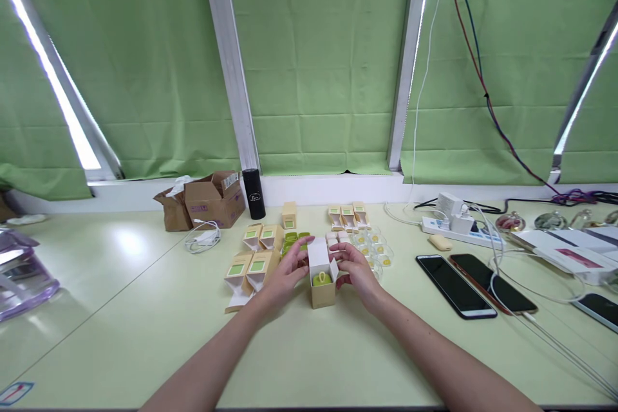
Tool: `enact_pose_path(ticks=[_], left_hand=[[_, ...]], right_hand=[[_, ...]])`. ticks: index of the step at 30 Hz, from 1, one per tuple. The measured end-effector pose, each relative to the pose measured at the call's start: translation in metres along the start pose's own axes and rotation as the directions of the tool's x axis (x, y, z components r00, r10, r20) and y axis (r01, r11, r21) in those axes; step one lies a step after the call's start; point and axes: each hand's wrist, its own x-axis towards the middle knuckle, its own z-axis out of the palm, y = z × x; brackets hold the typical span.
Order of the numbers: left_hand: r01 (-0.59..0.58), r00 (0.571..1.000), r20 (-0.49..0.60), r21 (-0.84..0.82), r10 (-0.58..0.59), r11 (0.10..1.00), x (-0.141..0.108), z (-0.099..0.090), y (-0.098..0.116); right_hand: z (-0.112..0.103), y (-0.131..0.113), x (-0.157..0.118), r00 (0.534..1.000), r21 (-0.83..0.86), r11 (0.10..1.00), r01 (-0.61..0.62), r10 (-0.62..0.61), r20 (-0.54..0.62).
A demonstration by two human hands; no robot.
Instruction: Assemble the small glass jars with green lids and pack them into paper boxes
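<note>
Between my hands stands a small cardboard box, its white-lined lid raised and a side flap folded out. Inside it sits a green rounded item with a pale loop on top; I cannot tell its kind. My left hand grips the box from the left. The fingers of my right hand are curled against its right side, by the flap. Just behind are several small green items and clear round plastic pieces with yellow centres, both partly hidden by my hands.
Open small boxes stand on the left, others at the back. Beyond are a brown carton and a black tumbler. At right lie phones, a power strip and loose white cables.
</note>
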Motion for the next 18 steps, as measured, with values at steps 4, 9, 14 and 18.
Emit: enact_pose_path(ticks=[4, 9, 14, 18], left_hand=[[-0.022, 1.0, -0.003, -0.018, 0.022, 1.0, -0.0025, 0.004, 0.0001], [-0.008, 1.0, -0.02, 0.118, 0.01, 0.993, -0.005, 0.0032, -0.0023], [-0.035, 0.999, -0.003, 0.188, 0.037, 0.981, -0.0052, 0.002, -0.0034], [-0.043, 0.999, 0.002, 0.232, 0.044, 0.972, -0.005, 0.0022, -0.0043]], right_hand=[[0.0012, -0.0014, -0.0013, 1.0, -0.005, 1.0, 0.0, 0.0, 0.009], [0.0027, -0.0033, -0.0039, 1.0, -0.007, 1.0, 0.003, -0.003, -0.004], [0.0038, -0.0048, -0.0055, 1.0, -0.012, 1.0, 0.0, 0.0, -0.008], [0.0042, -0.0046, -0.0047, 1.0, -0.015, 1.0, 0.001, -0.001, -0.011]])
